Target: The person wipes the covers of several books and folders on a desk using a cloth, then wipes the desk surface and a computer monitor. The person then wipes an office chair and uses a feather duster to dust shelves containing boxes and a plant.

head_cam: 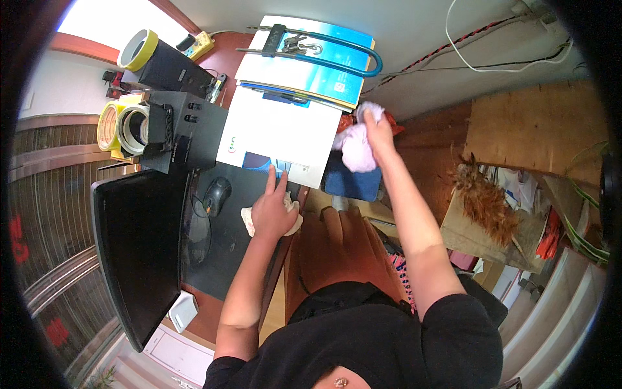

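Note:
My right hand (380, 133) grips a crumpled pale pink cloth (358, 148) beside the right edge of a white booklet (282, 126). Part of the cloth bunches up above the hand. Over the desk's front edge, my left hand (274, 211) has a cream cloth (247, 218) bunched under its palm. Two of its fingers stretch forward to the blue picture at the booklet's near edge. Behind the booklet lies a stack of blue-and-white papers (311, 63), with a teal U-shaped lock (335, 64) and a few keys (294, 44) on top.
Left on the desk are a monitor (138, 257), a black mouse (217, 195) and two dark speakers (197, 129) (177, 73) topped with tape rolls (132, 127). A blue stool seat (352, 180) sits below the pink cloth. A feather duster (486, 209) rests on a wooden shelf at right.

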The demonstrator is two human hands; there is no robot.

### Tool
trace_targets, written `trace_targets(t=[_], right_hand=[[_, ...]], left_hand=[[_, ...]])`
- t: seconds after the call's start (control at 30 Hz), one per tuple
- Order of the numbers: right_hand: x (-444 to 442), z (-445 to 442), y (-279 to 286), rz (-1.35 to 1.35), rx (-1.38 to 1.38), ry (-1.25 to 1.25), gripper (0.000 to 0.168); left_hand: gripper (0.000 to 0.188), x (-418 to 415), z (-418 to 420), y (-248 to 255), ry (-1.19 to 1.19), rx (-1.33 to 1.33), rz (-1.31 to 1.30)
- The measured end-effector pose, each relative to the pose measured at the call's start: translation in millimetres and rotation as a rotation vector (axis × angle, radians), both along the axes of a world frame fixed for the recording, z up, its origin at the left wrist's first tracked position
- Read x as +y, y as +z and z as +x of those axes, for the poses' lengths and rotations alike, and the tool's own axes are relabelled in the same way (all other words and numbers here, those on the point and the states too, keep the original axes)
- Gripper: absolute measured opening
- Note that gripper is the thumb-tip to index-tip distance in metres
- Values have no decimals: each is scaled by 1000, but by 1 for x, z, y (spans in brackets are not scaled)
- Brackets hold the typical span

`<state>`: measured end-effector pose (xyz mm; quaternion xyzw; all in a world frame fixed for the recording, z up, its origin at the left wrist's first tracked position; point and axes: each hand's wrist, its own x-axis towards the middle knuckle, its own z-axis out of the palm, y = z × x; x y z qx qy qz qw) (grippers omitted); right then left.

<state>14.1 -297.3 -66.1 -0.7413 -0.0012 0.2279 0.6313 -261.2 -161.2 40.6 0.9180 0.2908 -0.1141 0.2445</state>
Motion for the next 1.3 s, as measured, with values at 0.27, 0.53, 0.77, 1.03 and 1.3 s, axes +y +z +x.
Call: trace_targets(t=[0.27,0.53,0.77,1.03,1.3], right_hand=[[29,49,20,98,-45,256,50],[34,48,9,135,-102,190,48],[32,52,0,42,-168,211,55],[-59,-27,48,-102,8,444,32],[57,-61,107,-61,-624,511,41]], left_hand=[[76,0,1,0,18,-4,-14],[76,-2,1,-1,10,-21,-12],[76,-3,4,0,3,-6,-7],[75,-2,-20,1,36,-118,-25],[83,-8,-14,0,-58,84,-22]])
